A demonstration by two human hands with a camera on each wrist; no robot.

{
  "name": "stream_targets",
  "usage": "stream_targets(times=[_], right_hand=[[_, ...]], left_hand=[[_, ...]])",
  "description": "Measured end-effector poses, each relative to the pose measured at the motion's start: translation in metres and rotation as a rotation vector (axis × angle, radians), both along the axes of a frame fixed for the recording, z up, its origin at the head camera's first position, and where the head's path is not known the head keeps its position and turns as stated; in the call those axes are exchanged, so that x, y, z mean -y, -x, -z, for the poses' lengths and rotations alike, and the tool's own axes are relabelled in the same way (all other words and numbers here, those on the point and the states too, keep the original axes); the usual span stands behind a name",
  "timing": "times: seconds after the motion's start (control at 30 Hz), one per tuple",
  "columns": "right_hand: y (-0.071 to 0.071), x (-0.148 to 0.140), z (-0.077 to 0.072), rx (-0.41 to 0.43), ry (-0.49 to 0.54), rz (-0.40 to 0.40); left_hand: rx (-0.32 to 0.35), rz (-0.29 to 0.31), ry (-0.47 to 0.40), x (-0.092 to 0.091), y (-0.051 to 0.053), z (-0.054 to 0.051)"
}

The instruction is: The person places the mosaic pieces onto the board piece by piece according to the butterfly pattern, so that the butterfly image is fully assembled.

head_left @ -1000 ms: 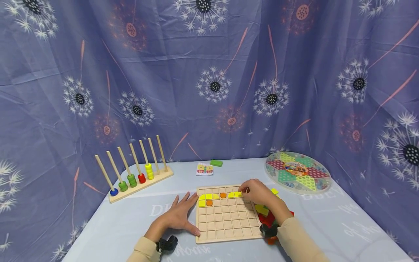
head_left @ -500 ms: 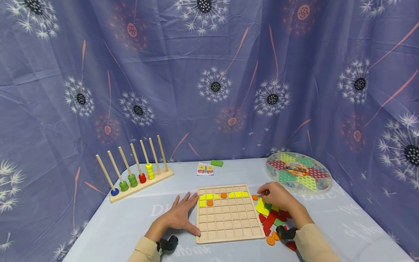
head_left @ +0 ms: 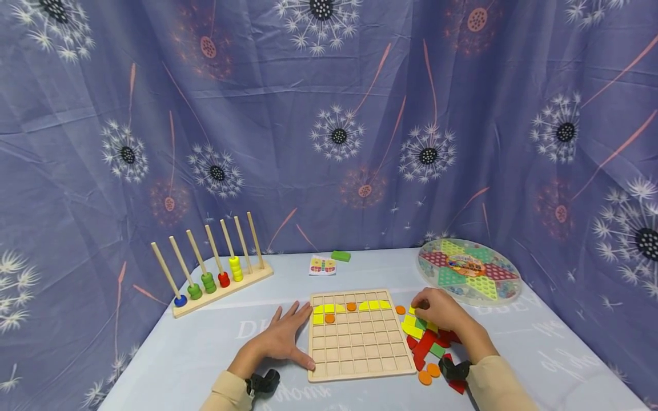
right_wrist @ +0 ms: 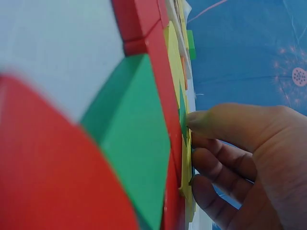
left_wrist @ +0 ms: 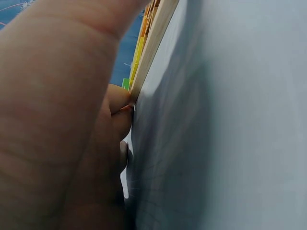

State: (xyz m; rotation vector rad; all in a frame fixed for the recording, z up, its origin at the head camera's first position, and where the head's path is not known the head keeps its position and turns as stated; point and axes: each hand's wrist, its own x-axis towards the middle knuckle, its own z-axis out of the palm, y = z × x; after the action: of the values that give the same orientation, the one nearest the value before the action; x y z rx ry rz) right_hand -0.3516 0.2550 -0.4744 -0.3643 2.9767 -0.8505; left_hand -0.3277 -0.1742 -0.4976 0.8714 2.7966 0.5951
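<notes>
A wooden grid board (head_left: 360,348) lies on the table, with several yellow pieces (head_left: 374,305) and a few orange discs (head_left: 351,306) in its upper rows. Spread fingers of my left hand (head_left: 280,337) rest along the board's left edge, the thumb at its lower left corner. In the left wrist view, fingertips touch the board's side (left_wrist: 153,45). My right hand (head_left: 439,311) reaches into the loose pile right of the board, fingers bent. In the right wrist view its thumb and fingertips touch stacked yellow pieces (right_wrist: 187,165); whether they pinch one is hidden.
Red pieces (head_left: 425,345), a green piece (head_left: 437,350) and orange discs (head_left: 425,377) lie loose by the board. Behind stand a picture card (head_left: 322,265), a green block (head_left: 340,256), a pegged bead stand (head_left: 226,291) and a round Chinese checkers board (head_left: 468,271).
My right hand has left the board's upper right and moved right to the loose pieces. A yellow piece now shows in the row where its fingertips were. My left hand has stayed still.
</notes>
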Motion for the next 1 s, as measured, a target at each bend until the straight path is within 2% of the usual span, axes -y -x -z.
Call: stream_targets(times=[0.17, 0.5, 0.67, 1.0], right_hand=[[0.001, 0.000, -0.001, 0.029, -0.021, -0.002], [0.004, 0.003, 0.001, 0.005, -0.011, 0.000], [0.004, 0.013, -0.002, -0.017, 0.047, -0.066], [-0.003, 0.050, -0.006, -0.069, 0.075, -0.288]], left_hand=[[-0.003, -0.002, 0.001, 0.000, 0.000, -0.001], [-0.005, -0.007, 0.003, -0.001, -0.003, -0.002], [-0.006, -0.011, 0.007, -0.001, -0.002, -0.003], [-0.005, -0.006, 0.011, -0.001, 0.000, -0.001]])
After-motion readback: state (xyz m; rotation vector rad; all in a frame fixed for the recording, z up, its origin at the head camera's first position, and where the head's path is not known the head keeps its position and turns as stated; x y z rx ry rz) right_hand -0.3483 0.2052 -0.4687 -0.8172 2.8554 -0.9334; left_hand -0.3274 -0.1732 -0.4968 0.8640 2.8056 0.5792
